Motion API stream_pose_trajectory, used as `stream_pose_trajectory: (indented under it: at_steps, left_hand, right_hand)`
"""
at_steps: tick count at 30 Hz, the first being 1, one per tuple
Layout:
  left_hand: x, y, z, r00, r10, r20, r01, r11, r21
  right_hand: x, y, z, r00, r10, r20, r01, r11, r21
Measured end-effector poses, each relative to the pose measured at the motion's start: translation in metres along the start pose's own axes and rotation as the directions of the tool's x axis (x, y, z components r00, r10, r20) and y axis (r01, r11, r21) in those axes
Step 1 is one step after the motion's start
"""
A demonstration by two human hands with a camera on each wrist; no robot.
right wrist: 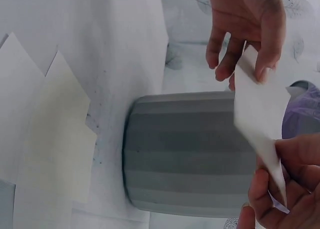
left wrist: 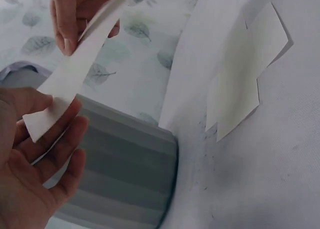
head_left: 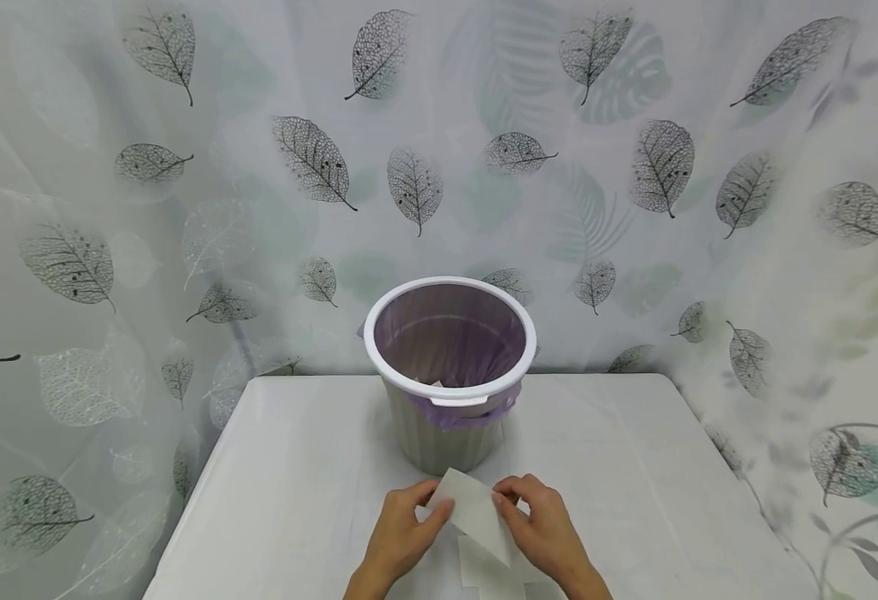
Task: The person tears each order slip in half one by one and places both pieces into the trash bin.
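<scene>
The left hand and right hand both pinch a white four-sided paper piece, its long axis slanting between them, in front of the ribbed grey plastic bin

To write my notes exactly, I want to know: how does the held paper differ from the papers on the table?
The held paper is raised and tilted, while the table papers lie on the table. The left hand and right hand pinch the held paper; neither touches the table papers. The held paper is visibly curved, the table papers nearly flat. Both are pale, with straight edges.
</scene>
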State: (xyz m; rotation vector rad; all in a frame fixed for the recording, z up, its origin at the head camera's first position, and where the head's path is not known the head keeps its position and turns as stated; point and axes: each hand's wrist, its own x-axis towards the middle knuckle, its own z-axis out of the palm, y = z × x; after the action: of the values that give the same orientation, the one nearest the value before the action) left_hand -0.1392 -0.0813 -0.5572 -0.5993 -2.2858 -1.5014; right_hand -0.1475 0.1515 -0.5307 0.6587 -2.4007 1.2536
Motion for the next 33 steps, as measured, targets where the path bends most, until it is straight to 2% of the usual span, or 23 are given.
stream_pose_trajectory:
  at_steps: [4, 6, 13, 18, 23, 28, 33]
  left_hand:
    - [0.003, 0.001, 0.000, 1.000, 0.006, 0.016, -0.006, 1.000, 0.007]
    - [0.005, 0.001, -0.001, 1.000, 0.022, 0.023, -0.022, 1.000, 0.015]
    - [0.011, 0.004, -0.003, 0.990, 0.135, 0.052, -0.137, 0.990, 0.042]
    - [0.012, 0.008, -0.002, 0.974, 0.194, 0.118, -0.200, 0.979, 0.043]
    - [0.013, 0.013, 0.000, 0.960, 0.225, 0.168, -0.246, 0.963, 0.113]
    - [0.013, 0.019, 0.000, 0.952, 0.246, 0.183, -0.278, 0.943, 0.182]
    - [0.012, 0.021, 0.002, 0.950, 0.253, 0.185, -0.283, 0.946, 0.157]
  right_hand:
    - [0.000, 0.001, -0.001, 0.999, -0.030, 0.035, 0.031, 1.000, -0.005]
    - [0.000, 0.001, -0.001, 0.996, -0.072, 0.050, 0.073, 0.997, -0.013]
    - [-0.002, 0.002, 0.001, 0.974, -0.207, 0.090, 0.214, 0.974, -0.074]
    - [-0.002, -0.002, 0.001, 0.965, -0.228, 0.128, 0.237, 0.969, -0.066]
    - [-0.002, -0.005, 0.003, 0.954, -0.254, 0.157, 0.268, 0.960, -0.076]
    - [-0.003, -0.005, 0.005, 0.951, -0.255, 0.172, 0.278, 0.953, -0.122]
    - [-0.004, -0.005, 0.005, 0.952, -0.258, 0.164, 0.279, 0.953, -0.116]
